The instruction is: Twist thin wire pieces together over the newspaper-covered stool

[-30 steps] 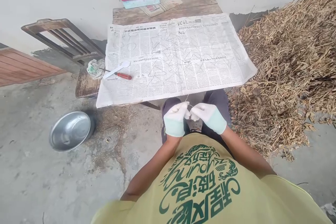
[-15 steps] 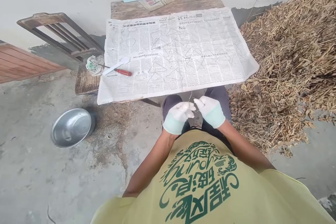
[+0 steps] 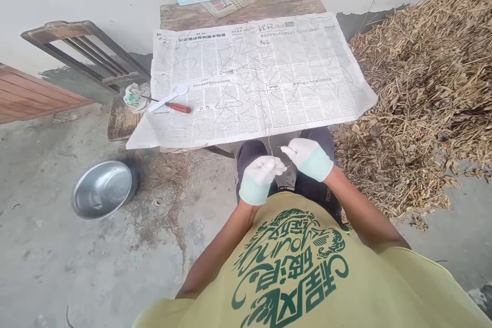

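Note:
My left hand (image 3: 261,177), in a white glove with a pale green cuff, is pinched on a thin wire (image 3: 270,141). The wire rises from its fingers towards the table edge, and a short stretch runs across towards my right hand (image 3: 309,156). That hand, gloved alike, has its fingers closed on the wire's other part. Both hands are above my lap, just short of the newspaper (image 3: 172,130) spread over the table. Thin bent wire shapes (image 3: 229,98), some like triangles or loops, lie on the newspaper; their fine outlines partly blend with the print.
A red-handled screwdriver (image 3: 180,107) and a white spoon (image 3: 169,97) lie at the newspaper's left. Beyond stands a wooden chair (image 3: 111,78) with a crumpled plastic bag (image 3: 135,98). A metal basin (image 3: 82,192) sits on the floor. Dry straw (image 3: 415,97) is heaped right.
My hands have moved slightly apart, the left one lower and the right one a little rightwards. More wire shows above my left hand. The newspaper's near left corner reaches further left.

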### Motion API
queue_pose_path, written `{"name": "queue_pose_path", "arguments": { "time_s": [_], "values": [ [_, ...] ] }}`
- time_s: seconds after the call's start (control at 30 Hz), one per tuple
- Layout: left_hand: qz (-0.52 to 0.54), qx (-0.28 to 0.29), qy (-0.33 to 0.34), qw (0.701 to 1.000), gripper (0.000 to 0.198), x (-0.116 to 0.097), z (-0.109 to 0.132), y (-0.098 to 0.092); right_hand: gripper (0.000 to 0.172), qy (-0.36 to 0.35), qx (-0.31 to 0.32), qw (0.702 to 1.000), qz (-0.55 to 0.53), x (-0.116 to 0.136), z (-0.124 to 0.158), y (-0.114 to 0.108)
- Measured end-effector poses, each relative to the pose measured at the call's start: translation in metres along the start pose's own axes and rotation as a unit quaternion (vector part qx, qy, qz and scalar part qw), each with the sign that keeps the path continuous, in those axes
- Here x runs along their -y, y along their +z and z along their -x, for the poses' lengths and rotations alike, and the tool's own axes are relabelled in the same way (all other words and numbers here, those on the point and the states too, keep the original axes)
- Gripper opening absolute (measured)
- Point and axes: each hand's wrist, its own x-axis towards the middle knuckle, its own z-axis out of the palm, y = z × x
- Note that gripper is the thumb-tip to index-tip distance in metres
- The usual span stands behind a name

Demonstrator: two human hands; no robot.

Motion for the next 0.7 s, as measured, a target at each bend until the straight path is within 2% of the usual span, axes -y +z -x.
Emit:
{"name": "queue_pose_path", "arguments": {
  "time_s": [0.17,0.33,0.47,0.57,0.7],
  "values": [
    [-0.015,0.018,-0.01,1.0,0.038,-0.005,-0.004,0.0,0.041,-0.106,0.04,0.993,0.032,-0.004,0.001,0.0],
    [0.027,0.062,-0.039,0.997,0.044,0.0,-0.006,0.006,0.029,-0.161,0.158,0.968,0.114,-0.005,-0.008,-0.015],
    [0.026,0.053,-0.046,0.997,0.043,0.002,-0.004,0.004,0.039,-0.118,0.175,0.969,0.131,0.003,-0.013,-0.027],
    [-0.062,0.023,-0.019,0.998,0.039,-0.003,-0.002,-0.001,0.045,-0.071,0.186,0.97,0.139,0.01,-0.013,-0.031],
    [-0.205,-0.04,0.021,0.978,0.028,-0.015,-0.001,0.001,0.052,-0.032,0.199,0.966,0.16,0.016,-0.013,-0.028]
  ]
}}
